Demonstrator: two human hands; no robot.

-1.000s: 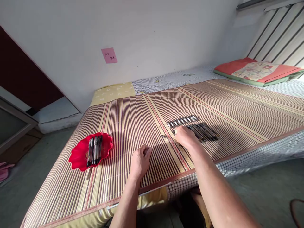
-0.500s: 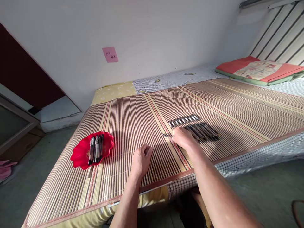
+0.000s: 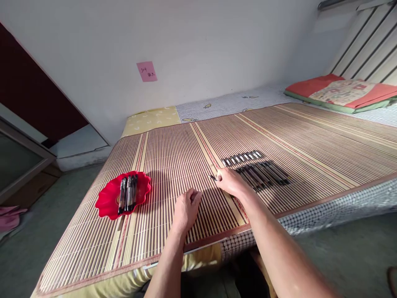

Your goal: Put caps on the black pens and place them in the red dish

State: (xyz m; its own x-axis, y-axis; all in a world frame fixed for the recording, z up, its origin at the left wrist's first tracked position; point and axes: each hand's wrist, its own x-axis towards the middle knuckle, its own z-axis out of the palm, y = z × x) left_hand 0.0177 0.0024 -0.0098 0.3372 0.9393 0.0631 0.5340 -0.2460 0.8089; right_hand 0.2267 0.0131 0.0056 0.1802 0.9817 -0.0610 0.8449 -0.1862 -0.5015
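Observation:
My right hand (image 3: 230, 183) is closed on a dark pen (image 3: 212, 177) whose tip pokes out to the left of my fingers, just left of a row of several black pens (image 3: 259, 167) laid side by side on the bamboo mat (image 3: 173, 165). My left hand (image 3: 186, 209) rests on the mat nearer to me, fingers curled, with nothing visible in it. A red scalloped dish (image 3: 108, 203) at the left holds several more pens (image 3: 127, 193).
The mat covers a bed against a white wall with a pink note (image 3: 147, 71). A red and floral pillow (image 3: 341, 92) lies at the far right. The bed's front edge (image 3: 217, 244) runs just under my forearms; grey floor lies on the left and right.
My right hand has slid left, away from the row of pens, carrying one pen with it. My left hand has stayed in place.

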